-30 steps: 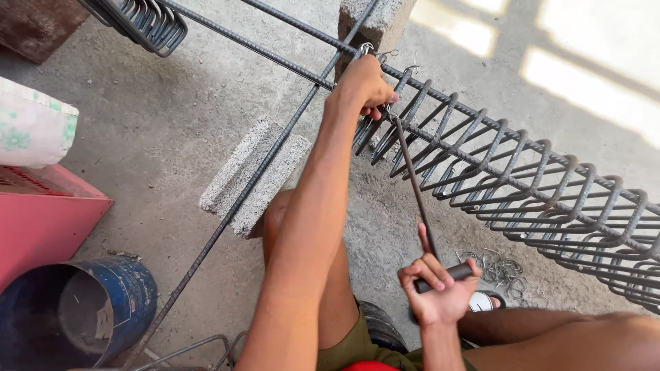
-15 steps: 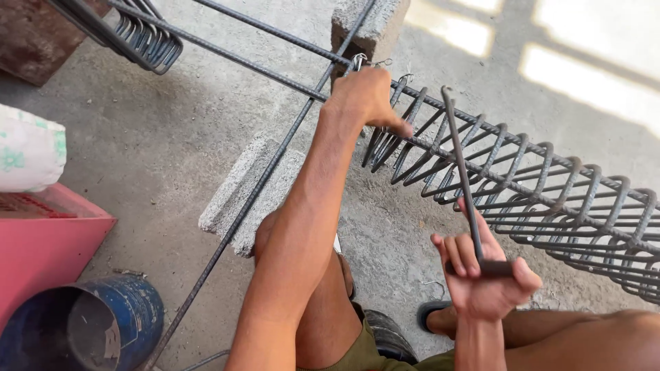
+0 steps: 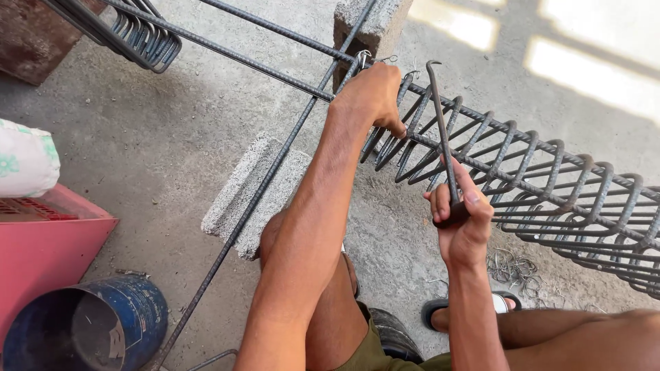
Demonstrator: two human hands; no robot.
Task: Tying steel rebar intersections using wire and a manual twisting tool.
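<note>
one thin dark hook tool point(image 3: 443, 130), tip bent.

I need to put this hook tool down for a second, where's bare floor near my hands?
Bare concrete lies left of the grey block, up to the red crate and blue drum. Another patch is between the block and the rebar cage. Under the right hand, wire scraps and a sandal crowd the floor.

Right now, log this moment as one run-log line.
left hand: grips stirrup at rebar cage | right hand: holds hooked tying tool, hook up | cage end rests on concrete block | loose tie wire on floor
</note>
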